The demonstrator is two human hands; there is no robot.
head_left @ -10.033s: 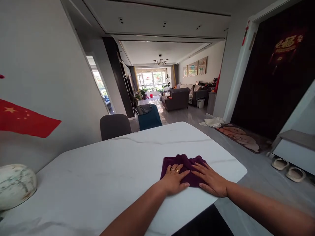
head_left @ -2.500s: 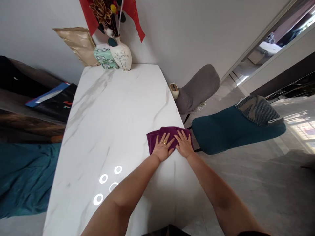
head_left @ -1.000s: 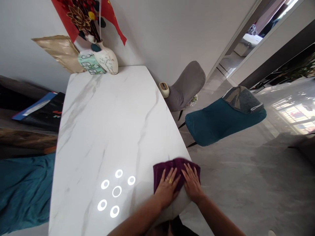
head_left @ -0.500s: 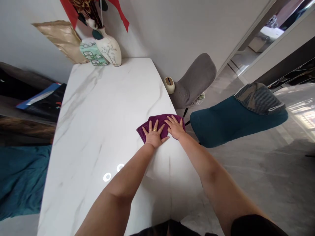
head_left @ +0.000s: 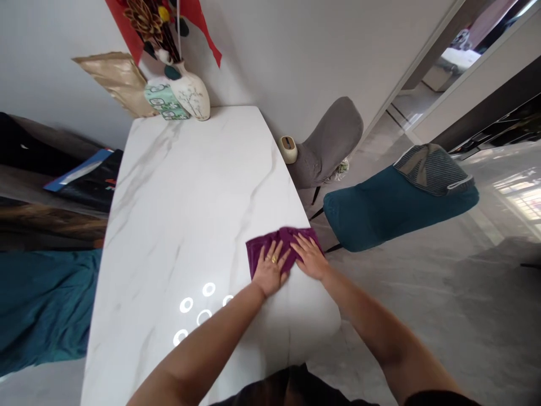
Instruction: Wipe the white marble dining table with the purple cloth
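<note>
Head camera: closest in, dark clothing [head_left: 296, 389] shows at the near end of the white table [head_left: 190, 197], and two bare forearms reach forward over it. Left hand [head_left: 269, 273], wearing gold-coloured rings, and right hand [head_left: 310, 260] lie flat with fingers spread, pressing on a purple cloth [head_left: 282, 237] and closed around nothing. The cloth rests on the tabletop along its right edge, slightly rumpled between the hands. Even weight through both palms, with the fabric drawn taut, would probably serve best; the part under the right hand deserves care, as it reaches the border and could slip over or bunch.

Beside that edge stands a teal chair [head_left: 376, 214], near the right hand, so sideways room looks limited there. Leftward and ahead, the marbled top offers a broad run for sliding. Farther along the right edge sit a cream device [head_left: 288, 150], its support unclear, and a gray chair [head_left: 333, 141]. At the far end, a vase [head_left: 192, 93] and a green tissue pack [head_left: 167, 101] set the limit, near the wall [head_left: 316, 56].
</note>
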